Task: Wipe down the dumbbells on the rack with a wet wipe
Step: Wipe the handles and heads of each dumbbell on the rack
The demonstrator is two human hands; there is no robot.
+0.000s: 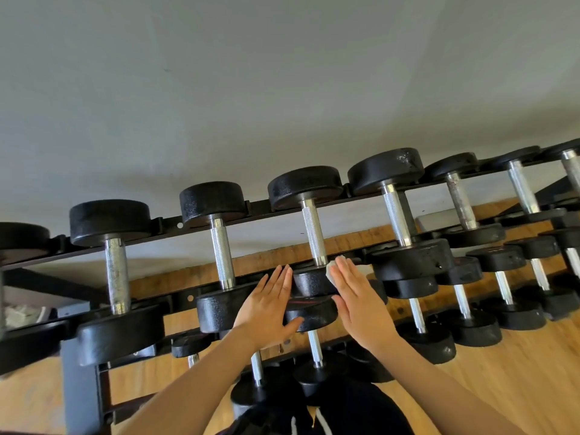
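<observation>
A black dumbbell (314, 233) with a knurled steel handle lies across the top tier of the rack (175, 226). Its near head (312, 282) sits between my two hands. My left hand (268, 309) lies flat with straight fingers against the left side of that head. My right hand (356, 296) presses flat on its right side, with a white wet wipe (333, 268) under the fingers; only a crumpled edge of the wipe shows near the fingertips.
Several more black dumbbells fill the top tier on both sides, such as the ones at the left (116, 271) and the right (405, 221). Lower tiers hold smaller dumbbells (314, 356). A grey wall (251, 89) stands behind, with a wooden floor (518, 387) below.
</observation>
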